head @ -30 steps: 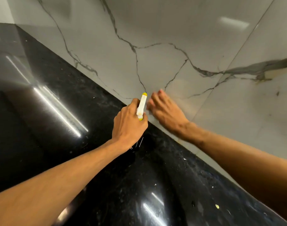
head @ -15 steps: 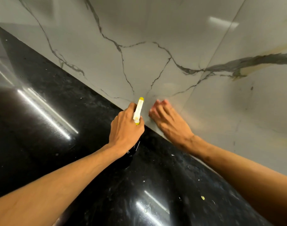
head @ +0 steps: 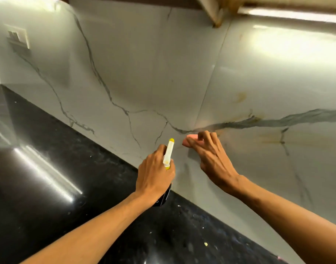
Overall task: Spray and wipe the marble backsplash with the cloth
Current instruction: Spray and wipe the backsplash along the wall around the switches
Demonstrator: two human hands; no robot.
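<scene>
The marble backsplash (head: 153, 73) is glossy grey-white with dark veins and meets a black countertop (head: 68, 187). My left hand (head: 153, 176) grips a spray bottle (head: 168, 153) with a white and yellow nozzle aimed at the wall. The bottle's dark body shows just below my fist. My right hand (head: 211, 157) is raised against the wall to the right of the nozzle. It holds a small pink cloth (head: 191, 140) at its fingertips, mostly hidden behind the fingers. Yellowish-brown stains (head: 241, 97) mark the marble above and right of that hand.
A white switch plate (head: 18, 36) sits on the wall at the upper left. A cabinet underside with a light strip (head: 287, 14) runs along the top right. Small crumbs (head: 205, 244) lie on the counter near my right forearm.
The view has tilted up, showing more wall. My right hand rose from the wall's base near the counter to higher on the marble, and the pink cloth now shows. My left hand keeps its grip.
</scene>
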